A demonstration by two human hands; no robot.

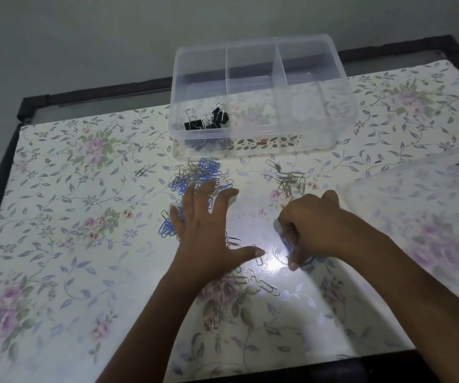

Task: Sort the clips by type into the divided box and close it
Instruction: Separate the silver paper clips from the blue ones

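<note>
- Label strip [267,142] on box front wall: leaf pattern w/ small red mark, no legible writing.
- Divided box [319,128]: clear plastic, open side up, at far edge of tabletop [70,217], about mid-width; long axis runs parallel to that edge.
- Binder clips [209,120]: black, in box's front-left compartment.
- Lid [430,205]: translucent, lying by right edge, apart from box.
- Mixed pile [203,172]: blue + silver paper clips, just in front of box's left part.
- L hand [203,225]: fingers spread wide and straight, flat on mixed pile's near side.
- Silver pile [288,179]: right of mixed pile, just beyond R hand.
- R hand [311,225]: fingers curled tight, gripping blue clips [288,244] against tabletop.
- Loose silver clips [261,283]: scattered btwn wrists, toward near edge.
- Stray clip [141,170]: alone, left of mixed pile.
</note>
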